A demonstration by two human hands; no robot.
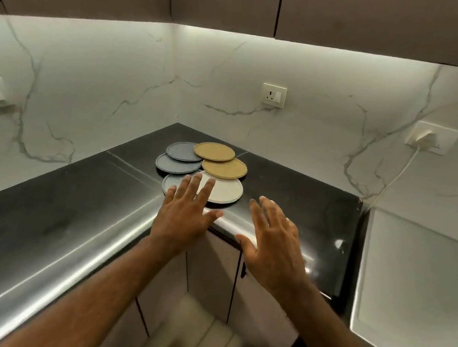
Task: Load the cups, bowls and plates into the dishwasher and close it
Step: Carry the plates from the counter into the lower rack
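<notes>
Six plates (224, 167) lie overlapping on the black worktop (59, 210) near its corner: two yellow, three grey, one white. The left hand (185, 211), fingers straight and spread, is over the nearest grey plate (173, 181) and the white plate (227, 191); contact cannot be determined. The right hand (269, 236), also spread, is just right of them, holding nothing.

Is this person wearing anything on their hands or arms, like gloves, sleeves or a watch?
No. The left hand and the right hand are bare, with no gloves and no rings that I can see. No sleeve reaches into the picture on either arm, and no watch or bracelet shows at either wrist.
</notes>
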